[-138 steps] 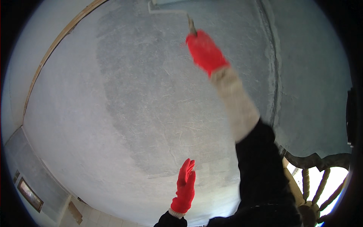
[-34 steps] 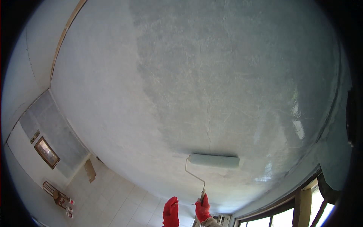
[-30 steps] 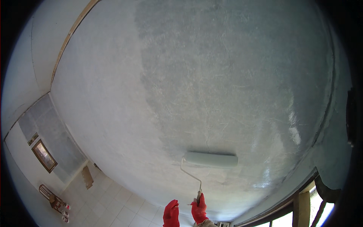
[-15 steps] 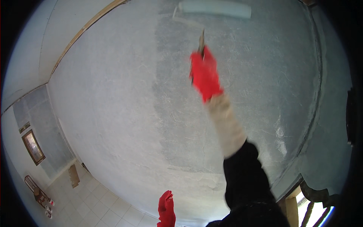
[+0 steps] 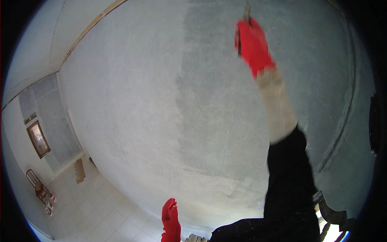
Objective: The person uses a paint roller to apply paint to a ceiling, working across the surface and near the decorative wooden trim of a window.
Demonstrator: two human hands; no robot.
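My right hand (image 5: 254,45), in a red glove, is raised near the top and closed around the handle (image 5: 247,15) of a paint roller. The roller's sleeve lies beyond the upper edge, out of sight. In front of the arm stretches a large wall (image 5: 133,92), pale on the left and darker blue-grey on the right, with a ragged border between the tones. Low in the middle, my left hand (image 5: 171,220) is held up in a red glove, fingers loosely bent, with nothing visible in it.
On the tiled floor (image 5: 109,209) at far left stand a wooden chair (image 5: 39,188) and several small tins (image 5: 48,207). A brown flat piece (image 5: 79,171) lies near a window (image 5: 38,139). Lower right shows a curved dark wooden part (image 5: 332,209); slatted wood (image 5: 196,238) shows at the bottom.
My right hand has moved up and to the right in the picture, and the roller's pale sleeve has left the view at the top. The view itself has shifted. My left hand stays low.
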